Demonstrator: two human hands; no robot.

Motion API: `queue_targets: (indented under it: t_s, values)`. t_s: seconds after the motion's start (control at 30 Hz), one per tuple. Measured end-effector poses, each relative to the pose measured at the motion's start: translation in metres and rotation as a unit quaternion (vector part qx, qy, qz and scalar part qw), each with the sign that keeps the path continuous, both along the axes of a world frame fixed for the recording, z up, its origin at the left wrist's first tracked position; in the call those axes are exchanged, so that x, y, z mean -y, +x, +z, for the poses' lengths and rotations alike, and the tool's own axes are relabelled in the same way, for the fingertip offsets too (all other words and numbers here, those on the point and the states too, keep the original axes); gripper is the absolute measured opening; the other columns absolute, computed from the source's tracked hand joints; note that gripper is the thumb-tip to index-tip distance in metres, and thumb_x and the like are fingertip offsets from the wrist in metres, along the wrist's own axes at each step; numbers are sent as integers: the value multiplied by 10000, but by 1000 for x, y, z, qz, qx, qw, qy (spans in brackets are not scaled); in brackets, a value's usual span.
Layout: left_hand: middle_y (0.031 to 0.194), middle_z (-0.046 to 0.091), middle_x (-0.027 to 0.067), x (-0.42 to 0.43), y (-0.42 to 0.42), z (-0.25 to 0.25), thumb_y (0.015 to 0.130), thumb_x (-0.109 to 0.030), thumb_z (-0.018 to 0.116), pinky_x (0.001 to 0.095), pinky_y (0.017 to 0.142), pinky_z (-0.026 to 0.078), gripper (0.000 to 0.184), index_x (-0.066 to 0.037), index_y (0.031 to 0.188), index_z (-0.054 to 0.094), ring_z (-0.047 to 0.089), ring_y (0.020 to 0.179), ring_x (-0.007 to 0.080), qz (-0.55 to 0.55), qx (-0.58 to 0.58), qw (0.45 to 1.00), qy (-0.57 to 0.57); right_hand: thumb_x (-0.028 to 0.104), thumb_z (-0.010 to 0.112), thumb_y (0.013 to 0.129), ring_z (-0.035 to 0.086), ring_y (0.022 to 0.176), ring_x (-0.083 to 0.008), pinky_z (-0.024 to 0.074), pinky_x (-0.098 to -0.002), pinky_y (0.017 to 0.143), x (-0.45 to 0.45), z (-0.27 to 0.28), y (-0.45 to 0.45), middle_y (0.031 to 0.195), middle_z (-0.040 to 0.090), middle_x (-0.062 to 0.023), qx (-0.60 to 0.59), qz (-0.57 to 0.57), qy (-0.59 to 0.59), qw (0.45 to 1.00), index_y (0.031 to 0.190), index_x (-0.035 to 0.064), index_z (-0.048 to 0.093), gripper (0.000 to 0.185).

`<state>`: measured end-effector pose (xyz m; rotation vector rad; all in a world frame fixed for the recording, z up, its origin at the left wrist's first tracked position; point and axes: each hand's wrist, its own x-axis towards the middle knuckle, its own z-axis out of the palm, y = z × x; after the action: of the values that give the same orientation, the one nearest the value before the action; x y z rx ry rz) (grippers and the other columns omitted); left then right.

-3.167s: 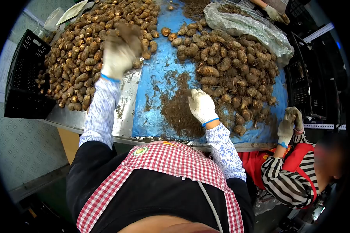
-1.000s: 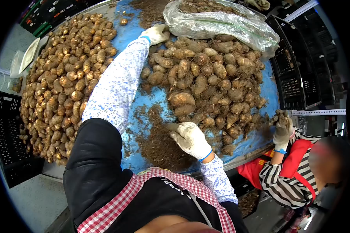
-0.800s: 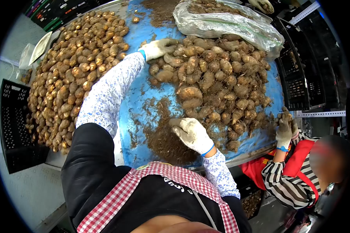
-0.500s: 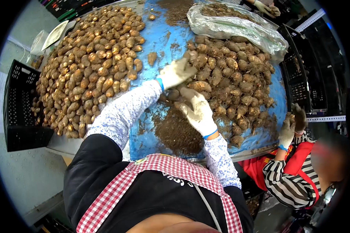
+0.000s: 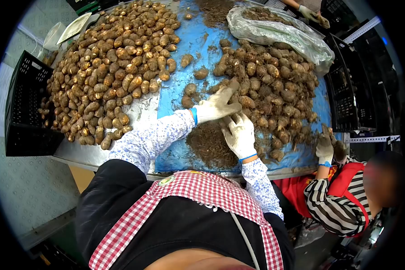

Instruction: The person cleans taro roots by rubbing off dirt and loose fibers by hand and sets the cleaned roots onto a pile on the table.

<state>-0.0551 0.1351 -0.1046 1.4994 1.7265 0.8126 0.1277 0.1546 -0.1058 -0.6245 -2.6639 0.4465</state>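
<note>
Gloved in white, my left hand (image 5: 216, 105) reaches across the blue sheet (image 5: 166, 130) at the left edge of a heap of hairy, soil-covered tubers (image 5: 274, 85). Its fingers are spread. My right hand (image 5: 240, 135), gloved too, is just below it, fingers apart and tips close to the left hand; nothing shows in its grip. Loose root debris (image 5: 211, 146) lies under and left of my right hand. A few separate tubers (image 5: 190, 89) rest beyond my left wrist. Cleaner tubers (image 5: 108, 67) form a large heap on the left.
A black crate (image 5: 27, 105) stands at the far left. Clear plastic sheeting (image 5: 279, 33) lies behind the right heap. At right a co-worker in a striped top (image 5: 335, 207) has gloved hands (image 5: 326, 148) at the table edge. Another person's gloved hand (image 5: 311, 14) shows at the back. Black crates (image 5: 351, 85) line the right.
My left hand has come nearer and lower, its fingers now spread. My right hand has shifted slightly right. Several tubers now lie apart on the blue sheet. The camera view has shifted.
</note>
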Motion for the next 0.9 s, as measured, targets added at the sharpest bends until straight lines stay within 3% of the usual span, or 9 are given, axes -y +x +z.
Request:
queue_targets:
  t_s: [0.1,0.33,0.47,0.63,0.67,0.73,0.77,0.83,0.9]
  values:
    - [1531,284,263,8,-9,35,941,-249,586,373,1166,297,718,-14,1515,223,334,1404,346,-93,106,989,-36,154,719,763,595,1023,-343,493,-438,863,3,11,10,1101,644,-146,9,-12,-15,1000,1094,65,665,346]
    - [1386,521,188,-29,-124,44,930,-150,540,392,1004,499,500,-68,1415,451,613,1135,297,223,-260,939,-17,181,710,811,605,1006,-313,480,-432,853,0,1,28,1044,666,-115,-6,-71,-7,997,1133,83,658,341]
    - [1313,571,200,-34,-165,-1,884,-185,636,404,997,490,564,-76,1407,456,625,1108,306,167,-398,891,-144,176,712,810,642,882,-303,514,-425,761,1,6,16,920,686,-119,-30,2,-11,999,1025,77,692,238]
    - [1139,634,136,-23,-146,-12,957,-302,590,374,910,526,518,-51,1387,445,636,994,217,102,88,987,91,137,661,878,671,776,-265,552,-340,676,-2,21,2,857,698,-106,-55,-46,-126,990,1068,61,700,208]
    - [1121,630,128,-6,-122,22,967,-301,578,365,900,529,508,-47,1386,441,631,983,197,71,157,983,64,143,656,895,656,907,-269,558,-343,768,-7,23,-2,1018,672,-144,-129,-76,-303,941,1137,23,651,270]
    - [1073,616,113,18,-91,42,986,-272,554,339,875,532,484,-32,1387,426,617,953,168,25,371,928,33,133,647,912,652,907,-243,561,-307,781,-20,28,-13,1058,659,-159,-226,-70,-302,923,1239,-22,572,369]
    - [1042,606,106,26,-79,43,995,-245,541,322,860,531,469,-21,1389,416,609,935,158,9,507,861,28,118,641,911,662,775,-213,558,-269,702,-25,33,-20,937,672,-135,-247,-36,-126,960,1272,-28,540,403]
    - [1056,610,97,49,-44,62,1012,-136,484,287,865,558,349,27,1320,459,622,978,164,136,583,797,76,229,728,859,655,883,-274,550,-334,792,-19,46,-44,998,651,-188,-284,-19,-309,907,1267,-55,516,541]
    - [908,592,91,60,-33,56,992,-151,527,257,682,469,359,48,1285,468,544,728,146,160,579,790,122,305,773,808,634,955,-334,529,-398,837,-14,46,-57,1010,643,-210,-173,4,-266,948,1268,-23,526,617]
